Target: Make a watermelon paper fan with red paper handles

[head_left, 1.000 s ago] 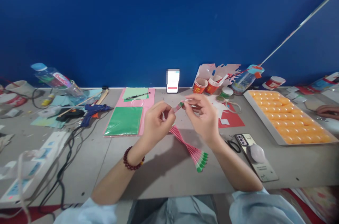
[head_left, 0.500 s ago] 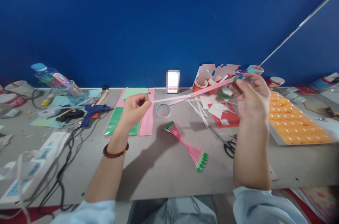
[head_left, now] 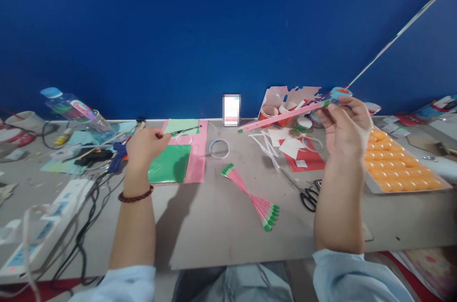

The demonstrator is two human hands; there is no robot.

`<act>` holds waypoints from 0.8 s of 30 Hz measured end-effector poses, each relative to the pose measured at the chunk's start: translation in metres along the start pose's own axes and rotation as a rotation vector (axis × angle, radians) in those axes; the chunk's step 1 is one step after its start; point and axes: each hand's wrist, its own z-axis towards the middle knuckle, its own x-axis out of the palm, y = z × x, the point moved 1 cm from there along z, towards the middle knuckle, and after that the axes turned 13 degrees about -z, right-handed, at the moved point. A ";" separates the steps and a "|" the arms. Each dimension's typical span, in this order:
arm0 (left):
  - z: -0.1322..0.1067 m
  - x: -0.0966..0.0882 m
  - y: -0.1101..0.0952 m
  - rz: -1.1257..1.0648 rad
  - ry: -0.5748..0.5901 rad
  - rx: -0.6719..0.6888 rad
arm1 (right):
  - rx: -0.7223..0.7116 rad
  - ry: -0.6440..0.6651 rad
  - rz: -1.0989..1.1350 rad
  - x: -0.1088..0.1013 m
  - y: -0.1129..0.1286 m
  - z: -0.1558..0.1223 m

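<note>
My right hand pinches one end of a long pink paper strip with green tips. The strip slants down leftwards, its other end free above the table. My left hand is closed in a pinch over the left side of the green and pink sheets. From its fingers a faint, blurred pale curl trails off, seemingly the thin white backing strip. On the table between my hands lies a fanned, crossed bundle of pink strips with green ends. Behind it sits a roll of tape.
Scissors and white paper scraps lie near my right forearm, beside a tray of orange balls. Paper cups stand at the back. Leftwards are a glue gun, a bottle, cables and a power strip.
My left hand has moved left, drawing the white strip away from the pink strip. The pink strip's left end now shows its green tip. My right hand has shifted slightly right.
</note>
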 end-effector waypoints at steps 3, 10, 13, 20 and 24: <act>0.003 0.004 0.004 0.195 -0.075 -0.032 | 0.008 0.040 0.003 0.000 -0.001 -0.001; 0.007 0.030 -0.003 0.040 0.176 0.101 | 0.238 0.562 -0.059 0.023 -0.010 -0.026; 0.003 0.038 -0.011 0.092 0.183 0.133 | 0.323 0.768 -0.081 0.038 -0.013 -0.044; -0.026 0.051 -0.053 -0.548 0.188 0.203 | 0.370 0.995 -0.105 0.058 -0.024 -0.076; -0.051 0.070 -0.081 -1.194 0.783 0.047 | 0.305 1.021 -0.171 0.061 -0.025 -0.082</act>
